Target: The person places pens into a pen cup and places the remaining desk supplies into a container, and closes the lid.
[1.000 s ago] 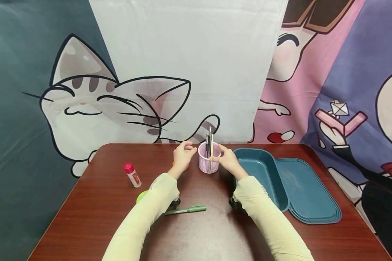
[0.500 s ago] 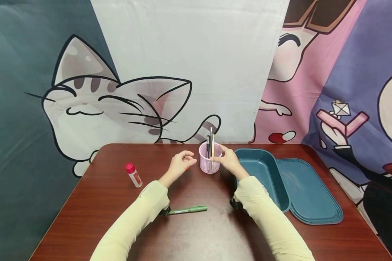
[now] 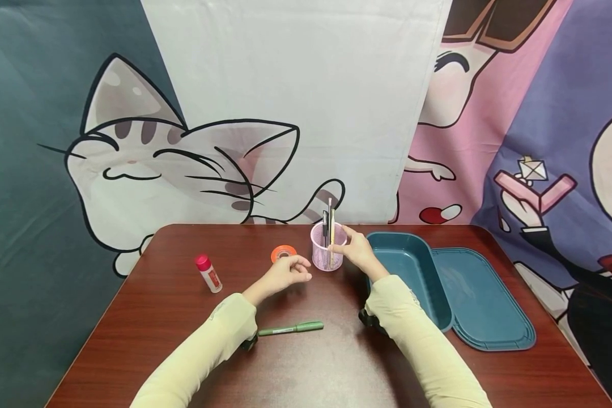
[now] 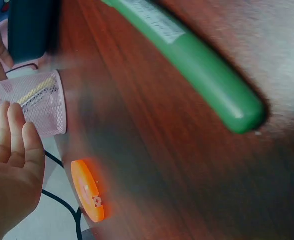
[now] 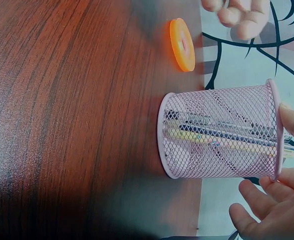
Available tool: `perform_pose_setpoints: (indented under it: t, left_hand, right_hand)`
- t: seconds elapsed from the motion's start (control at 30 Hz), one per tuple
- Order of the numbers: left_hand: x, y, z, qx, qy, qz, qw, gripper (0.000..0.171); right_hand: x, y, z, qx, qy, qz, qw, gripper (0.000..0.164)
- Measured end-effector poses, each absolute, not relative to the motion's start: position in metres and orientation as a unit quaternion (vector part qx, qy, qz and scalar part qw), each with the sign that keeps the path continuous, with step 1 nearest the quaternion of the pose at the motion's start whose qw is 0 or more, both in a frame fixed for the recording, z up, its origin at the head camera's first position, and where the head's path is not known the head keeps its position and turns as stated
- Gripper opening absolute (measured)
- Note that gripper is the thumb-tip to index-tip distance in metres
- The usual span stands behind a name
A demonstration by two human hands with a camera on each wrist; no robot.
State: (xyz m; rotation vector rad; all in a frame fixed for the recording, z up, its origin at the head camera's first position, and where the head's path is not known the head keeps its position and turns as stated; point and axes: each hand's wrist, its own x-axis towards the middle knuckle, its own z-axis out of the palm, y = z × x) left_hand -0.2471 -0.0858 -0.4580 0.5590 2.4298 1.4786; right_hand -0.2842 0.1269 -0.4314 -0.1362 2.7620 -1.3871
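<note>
My right hand holds the pink mesh pen cup near its rim. Several pens and pencils stand in the cup, which is upright on the table. In the right wrist view, fingers of that hand lie on either side of the cup's rim. My left hand hovers left of the cup, its fingers loosely bent with nothing in them. Just behind it lies a flat orange tape roll. A green marker lies on the table nearer to me, close by the left wrist.
A glue stick with a red cap stands on the left part of the table. To the right are an open blue-green container and its flat lid. A cartoon cloth hangs behind the table.
My left hand has drawn back toward me from beside the pen cup, uncovering the orange tape roll. The left forearm now hides the light-green thing seen earlier. The right hand stays at the cup.
</note>
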Motion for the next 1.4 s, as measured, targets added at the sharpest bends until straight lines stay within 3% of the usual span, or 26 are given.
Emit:
perform_pose_setpoints:
  t: [0.37,0.8,1.4]
  left_hand:
    - [-0.233,-0.089,-0.464,0.252,0.833,0.451,0.197,0.03]
    - [-0.219,-0.085,-0.478,0.322,0.856,0.338,0.221,0.024]
    - [-0.208,-0.078,-0.478,0.345,0.859,0.284,0.249,0.024]
  right_hand:
    - [-0.284,0.127,-0.43,-0.045,0.894,-0.444,0.028,0.073]
    - [-0.287,0.128,-0.434,-0.049,0.897,-0.438,0.018,0.073]
    - [-0.287,0.128,-0.434,-0.048,0.898,-0.437,0.019,0.074]
